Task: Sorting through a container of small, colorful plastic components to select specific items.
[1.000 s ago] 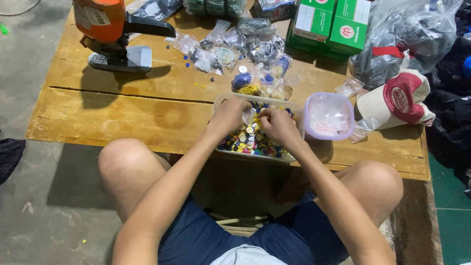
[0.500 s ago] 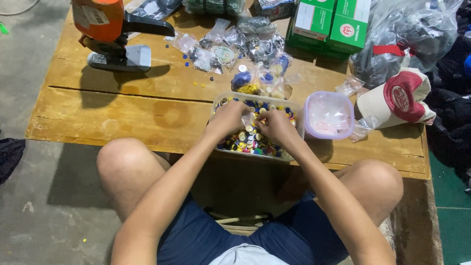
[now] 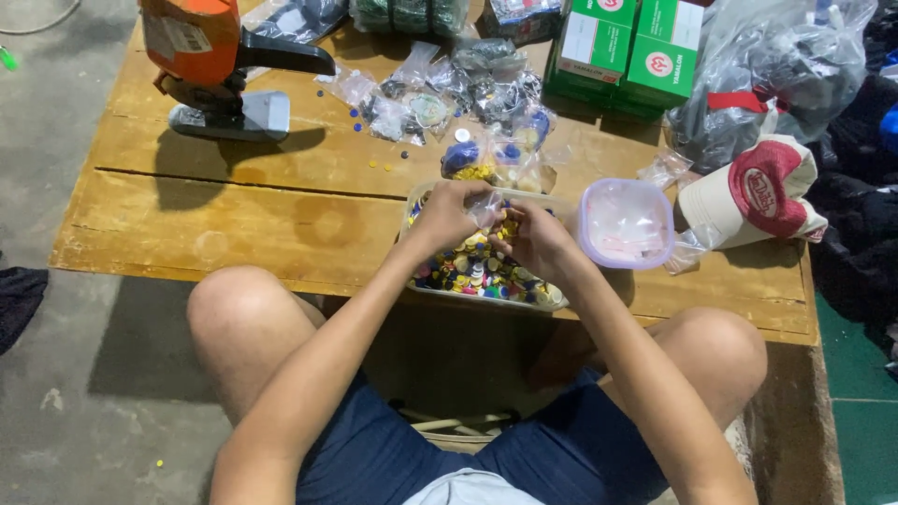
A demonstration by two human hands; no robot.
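Seated person sorting small coloured buttons at a low wooden worktop.
Both hands, left hand and right hand, pinch a small clear bag over a clear tray of buttons; a lidded tub sits just right, an orange press far left.

Left hand, right hand together, curled

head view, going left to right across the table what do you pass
orange machine → small clear bags of parts → clear tub of coloured buttons, with left hand and right hand over it → lidded plastic container → red and white cap
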